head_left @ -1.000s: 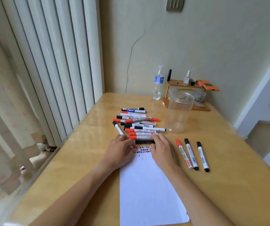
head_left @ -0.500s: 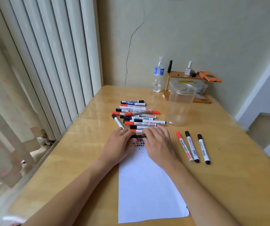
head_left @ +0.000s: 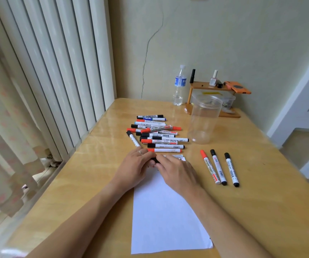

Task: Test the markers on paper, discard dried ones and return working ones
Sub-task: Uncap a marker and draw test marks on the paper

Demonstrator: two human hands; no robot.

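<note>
We see a light wooden table (head_left: 252,211) pushed into a corner, its left edge running along white vertical blinds (head_left: 56,71) and its far edge meeting a pale green wall (head_left: 224,34) with a long crack. The right edge falls away to open floor. Bare tabletop lies to the left of the forearms and across the near right, giving room on both sides.

A white sheet of paper (head_left: 165,220) lies lengthwise in front of us, its far end covered by both hands. Our left hand (head_left: 133,168) and right hand (head_left: 176,170) meet over that end, fingers curled around a black-capped white marker (head_left: 154,160) held crosswise between them; the left fingers pinch the black cap end, while the right hand wraps the barrel, whose labelled white end pokes out past the knuckles. Whether the cap is on or coming off, we cannot tell. A ring shows on the left hand.

Just beyond the hands lies a loose pile of red- and black-capped whiteboard markers (head_left: 159,133), mostly lying crosswise. To the right of the paper, three separate markers (head_left: 219,169), one red-capped and two black-capped, lie side by side, apart from each other.

A clear plastic cylindrical jar (head_left: 204,120) stands upright beyond those three, open-topped, with nothing visible inside. Behind it sits a small orange wooden shelf (head_left: 211,86) carrying little bottles, and a clear water bottle with a blue label (head_left: 179,86) stands beside it.
</note>
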